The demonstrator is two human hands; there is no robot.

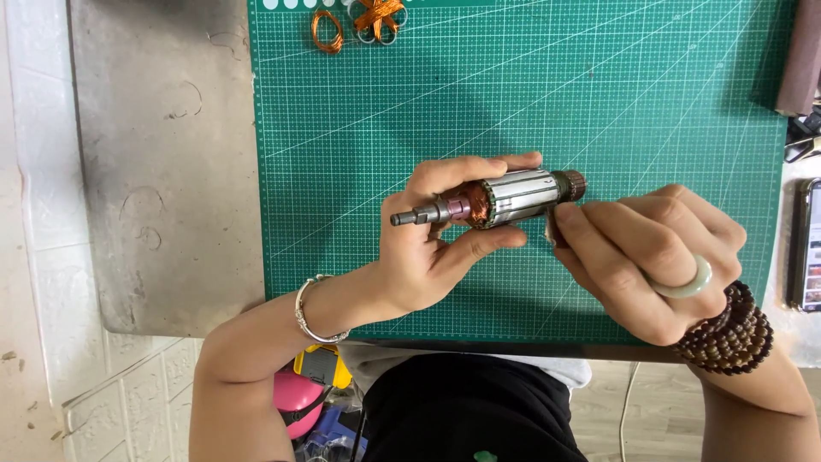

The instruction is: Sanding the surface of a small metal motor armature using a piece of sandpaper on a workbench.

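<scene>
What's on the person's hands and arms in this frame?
Both forearms bare, no sleeves or gloves. Left hand: a thin silver bangle at the wrist. Right hand: a pale green ring on one finger and a bead bracelet of dark brown beads wound several times around the wrist.

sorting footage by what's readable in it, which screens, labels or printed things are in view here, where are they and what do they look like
Phone: right edge of the table, lying flat, cut off by the frame; dark rectangular case, lit screen with small coloured blocks.
Cutting mat: covers most of the table under both hands; green rectangle printed with a white grid, diagonal lines and edge markings.
No packages or signs show.
</scene>
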